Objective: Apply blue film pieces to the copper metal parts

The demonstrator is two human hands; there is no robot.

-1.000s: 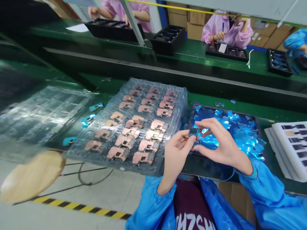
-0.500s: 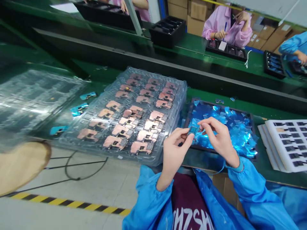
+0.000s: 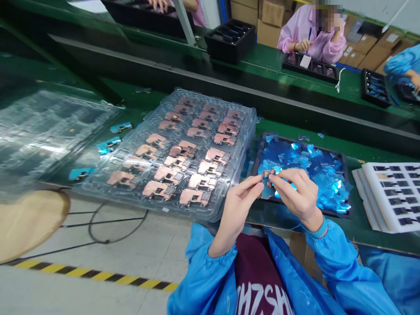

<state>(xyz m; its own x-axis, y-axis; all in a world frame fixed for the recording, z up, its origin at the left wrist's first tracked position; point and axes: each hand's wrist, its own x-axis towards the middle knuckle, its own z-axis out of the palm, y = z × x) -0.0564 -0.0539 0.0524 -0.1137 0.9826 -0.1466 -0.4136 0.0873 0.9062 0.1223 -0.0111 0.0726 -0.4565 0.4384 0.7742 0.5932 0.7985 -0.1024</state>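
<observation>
My left hand pinches a small copper-coloured part between thumb and fingers over the near edge of a black tray heaped with blue film scraps. My right hand meets it from the right, its fingertips closed on the same part or on a bit of film at it. To the left lies a clear blister tray holding several copper parts in rows.
More clear trays are stacked at the far left, with blue film pieces loose on the green bench. White sheets with dark parts lie at the right. Across the conveyor, people in pink coats work at black trays.
Both hands have stayed together on the small part and drifted slightly down toward me. The part's blue face no longer shows; it looks copper-coloured now. The view has shifted a little.
</observation>
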